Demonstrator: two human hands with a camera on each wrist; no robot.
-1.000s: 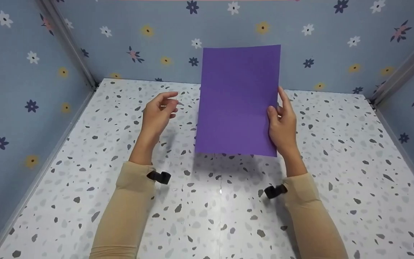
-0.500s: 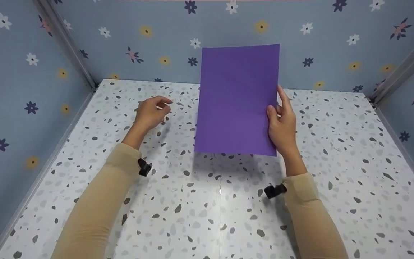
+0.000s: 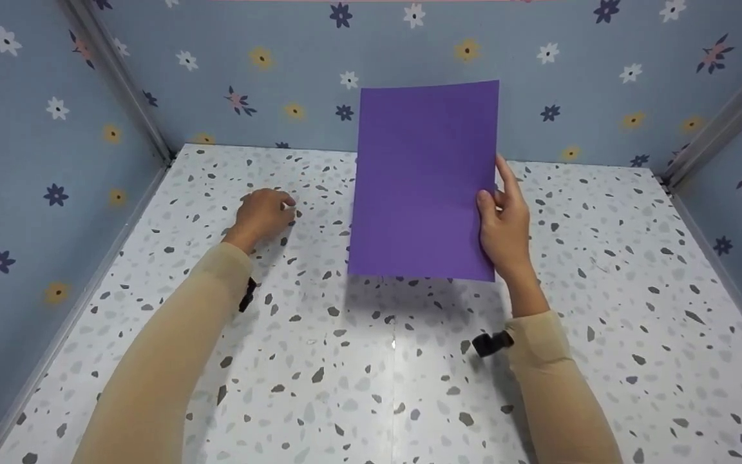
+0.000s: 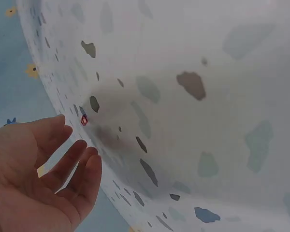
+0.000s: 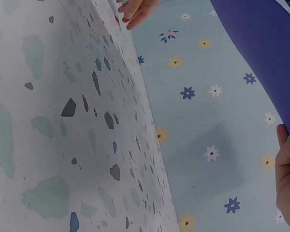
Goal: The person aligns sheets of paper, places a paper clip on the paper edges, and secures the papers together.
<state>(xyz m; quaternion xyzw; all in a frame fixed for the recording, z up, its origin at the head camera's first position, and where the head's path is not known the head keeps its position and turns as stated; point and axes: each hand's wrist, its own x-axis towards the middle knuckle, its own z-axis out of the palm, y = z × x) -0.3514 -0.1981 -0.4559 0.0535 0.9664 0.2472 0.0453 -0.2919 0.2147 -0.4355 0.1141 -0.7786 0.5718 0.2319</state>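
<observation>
A purple sheet of paper (image 3: pixel 424 183) stands raised above the table, tilted toward the camera. My right hand (image 3: pixel 506 235) pinches its right edge, thumb in front and fingers behind. In the right wrist view, part of the purple sheet (image 5: pixel 266 53) shows above the right hand (image 5: pixel 289 166). My left hand (image 3: pixel 265 212) is low over the left side of the table, its fingers loosely bent with nothing between them. Past the fingertips of the left hand (image 4: pixel 53 169), a tiny red-edged thing (image 4: pixel 84 119) lies on the table in the left wrist view; its kind is too small to tell.
The white speckled tabletop (image 3: pixel 358 386) spreads under both arms. Flower-patterned blue walls (image 3: pixel 268 84) enclose its back and sides, with metal posts at the corners. A black wrist camera (image 3: pixel 492 343) sits on the right sleeve.
My left hand has moved left and down toward the table, away from the sheet, and turned so its back shows. The right hand and purple sheet have stayed nearly still.
</observation>
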